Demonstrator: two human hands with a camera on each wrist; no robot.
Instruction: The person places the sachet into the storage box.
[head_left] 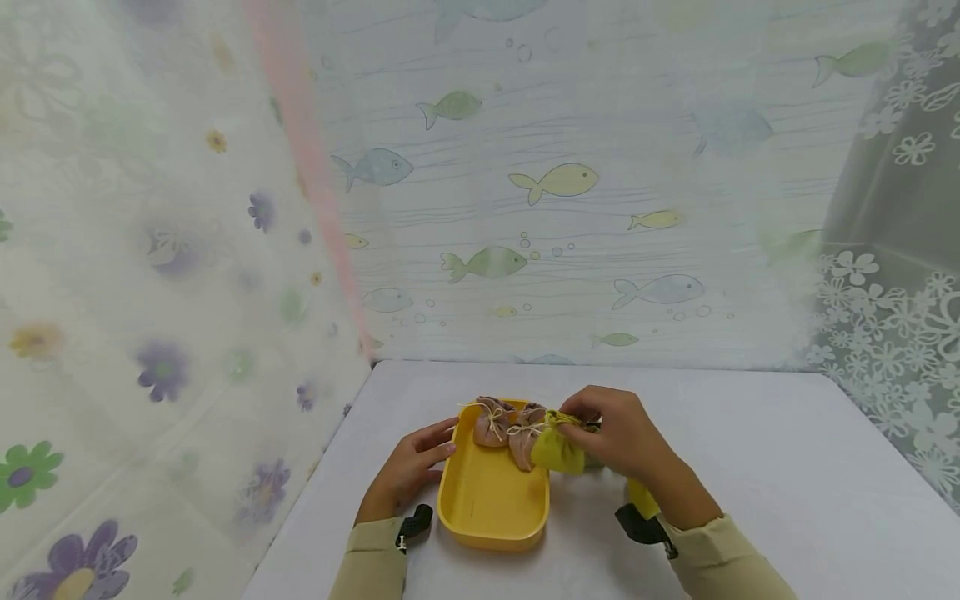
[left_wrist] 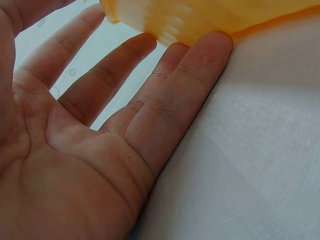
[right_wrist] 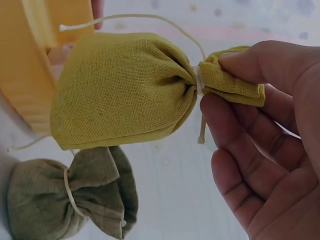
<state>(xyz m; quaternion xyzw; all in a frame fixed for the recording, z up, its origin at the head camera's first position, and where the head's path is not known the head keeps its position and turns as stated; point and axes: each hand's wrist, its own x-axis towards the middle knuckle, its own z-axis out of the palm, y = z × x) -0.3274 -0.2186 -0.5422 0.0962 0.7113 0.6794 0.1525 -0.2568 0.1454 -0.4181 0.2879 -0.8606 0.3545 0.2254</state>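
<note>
Head: yellow plastic tray (head_left: 491, 500), bottom centre; two mauve drawstring pouches (head_left: 492, 425) in its upper end. Right hand (head_left: 618, 429) carries a yellow-green drawstring pouch (head_left: 557, 454) at the right rim, apparently mid-transfer, direction uncertain; next move calls for a steady pinch. Yellow item (head_left: 642, 500) behind the right wrist, mostly hidden.

Left wrist: left hand (left_wrist: 107, 120), fingers extended, tips at tray wall; thumb cut off.

Right wrist: fingers pinching pouch neck; olive-grey pouch (right_wrist: 40, 200), lower left; contents unseen.
</note>
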